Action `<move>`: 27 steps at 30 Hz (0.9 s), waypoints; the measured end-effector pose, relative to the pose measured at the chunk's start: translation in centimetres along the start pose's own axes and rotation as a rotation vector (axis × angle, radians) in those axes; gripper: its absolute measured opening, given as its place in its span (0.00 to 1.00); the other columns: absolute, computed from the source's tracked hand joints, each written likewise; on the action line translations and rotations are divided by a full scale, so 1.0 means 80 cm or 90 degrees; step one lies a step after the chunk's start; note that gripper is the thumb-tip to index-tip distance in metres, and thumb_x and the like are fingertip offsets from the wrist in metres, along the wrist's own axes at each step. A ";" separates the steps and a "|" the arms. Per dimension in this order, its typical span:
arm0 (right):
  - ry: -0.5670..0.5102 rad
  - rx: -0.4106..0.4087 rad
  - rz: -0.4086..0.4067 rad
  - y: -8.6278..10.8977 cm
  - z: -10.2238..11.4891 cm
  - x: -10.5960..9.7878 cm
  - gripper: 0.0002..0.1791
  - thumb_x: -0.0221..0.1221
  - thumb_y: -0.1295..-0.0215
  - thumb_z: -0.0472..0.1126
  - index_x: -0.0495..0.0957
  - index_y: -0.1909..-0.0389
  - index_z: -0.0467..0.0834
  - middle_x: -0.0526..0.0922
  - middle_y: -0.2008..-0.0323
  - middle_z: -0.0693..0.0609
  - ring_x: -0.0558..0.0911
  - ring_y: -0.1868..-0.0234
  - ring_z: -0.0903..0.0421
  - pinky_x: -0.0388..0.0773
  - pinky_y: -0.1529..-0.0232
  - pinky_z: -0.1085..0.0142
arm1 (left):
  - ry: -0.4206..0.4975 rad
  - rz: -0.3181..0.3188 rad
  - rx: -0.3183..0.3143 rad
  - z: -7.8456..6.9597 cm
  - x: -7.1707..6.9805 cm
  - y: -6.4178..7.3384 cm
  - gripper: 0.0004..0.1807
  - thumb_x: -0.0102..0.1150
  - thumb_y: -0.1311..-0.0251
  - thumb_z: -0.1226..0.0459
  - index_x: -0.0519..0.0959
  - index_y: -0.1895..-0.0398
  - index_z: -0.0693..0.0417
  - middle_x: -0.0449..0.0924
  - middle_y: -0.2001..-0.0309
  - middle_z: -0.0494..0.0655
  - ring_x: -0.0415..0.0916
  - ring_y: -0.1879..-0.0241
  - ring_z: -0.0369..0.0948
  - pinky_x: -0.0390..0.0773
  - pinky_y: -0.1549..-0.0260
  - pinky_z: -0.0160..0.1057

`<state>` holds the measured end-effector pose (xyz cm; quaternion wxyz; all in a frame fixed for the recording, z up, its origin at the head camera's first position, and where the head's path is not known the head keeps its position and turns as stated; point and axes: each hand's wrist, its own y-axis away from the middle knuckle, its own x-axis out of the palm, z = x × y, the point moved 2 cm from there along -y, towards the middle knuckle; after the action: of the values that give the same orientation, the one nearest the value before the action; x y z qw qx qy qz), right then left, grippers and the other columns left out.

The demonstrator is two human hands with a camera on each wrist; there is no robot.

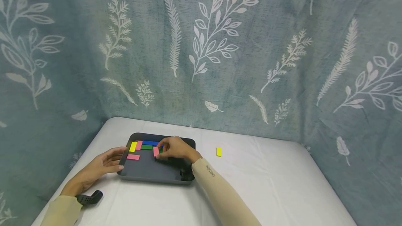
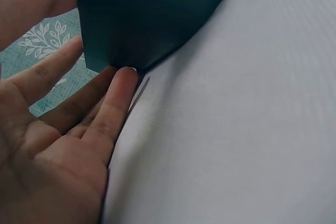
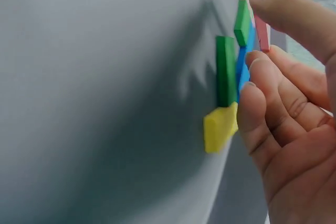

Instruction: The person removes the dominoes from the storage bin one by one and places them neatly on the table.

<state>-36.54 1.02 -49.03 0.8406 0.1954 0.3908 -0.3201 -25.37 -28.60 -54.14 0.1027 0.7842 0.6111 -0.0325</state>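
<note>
A pink block (image 1: 156,152) is pinched between the thumb and fingers of my right hand (image 1: 176,147), over the dark grey tray (image 1: 147,172). In the right wrist view, the pink block (image 3: 262,35) is raised above a row of blocks. That row along the tray's far side holds a yellow block (image 1: 133,146), a pink one (image 1: 139,145), blue blocks (image 1: 150,143) and green blocks (image 1: 146,147). Another pink block (image 1: 133,157) lies near the left wall. My left hand (image 1: 102,165) rests against the tray's left side, its fingers fairly straight at the outer wall (image 2: 142,24).
To the right of the tray, a yellow block (image 1: 218,152) lies on the white-covered table (image 1: 260,184). A further yellow block (image 3: 216,129) sits at the row's near end in the right wrist view. Patterned cloth (image 1: 201,90) hangs behind the table.
</note>
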 end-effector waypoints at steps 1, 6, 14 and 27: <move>-0.007 0.001 -0.002 0.001 0.001 -0.002 0.22 0.73 0.38 0.51 0.84 0.46 0.49 0.83 0.71 0.58 0.78 0.74 0.61 0.75 0.71 0.70 | -0.001 0.001 0.001 0.000 0.000 0.001 0.46 0.71 0.36 0.57 0.56 0.20 0.51 0.54 0.21 0.59 0.59 0.27 0.60 0.63 0.31 0.62; 0.009 -0.015 -0.015 0.009 0.003 -0.014 0.22 0.73 0.38 0.52 0.83 0.46 0.49 0.83 0.72 0.59 0.79 0.72 0.63 0.76 0.70 0.70 | -0.006 0.000 0.005 0.000 -0.002 0.003 0.46 0.70 0.35 0.57 0.56 0.19 0.52 0.53 0.21 0.59 0.59 0.27 0.61 0.63 0.31 0.63; 0.021 -0.030 -0.050 0.032 -0.001 -0.036 0.22 0.74 0.39 0.52 0.84 0.46 0.49 0.83 0.69 0.60 0.81 0.68 0.65 0.80 0.63 0.70 | -0.007 -0.002 -0.008 0.002 -0.002 0.002 0.48 0.71 0.37 0.56 0.55 0.19 0.51 0.52 0.21 0.60 0.58 0.27 0.61 0.62 0.31 0.63; 0.019 0.001 -0.110 0.079 -0.040 -0.072 0.24 0.74 0.39 0.52 0.83 0.44 0.49 0.83 0.69 0.58 0.80 0.70 0.60 0.79 0.67 0.67 | -0.006 0.003 0.000 0.000 0.001 -0.001 0.48 0.71 0.37 0.56 0.55 0.19 0.50 0.52 0.21 0.60 0.58 0.27 0.61 0.61 0.31 0.65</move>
<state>-36.71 9.62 -45.98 0.8039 0.1665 0.4181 -0.3888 -25.44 -28.52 -54.19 0.1059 0.7856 0.6085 -0.0358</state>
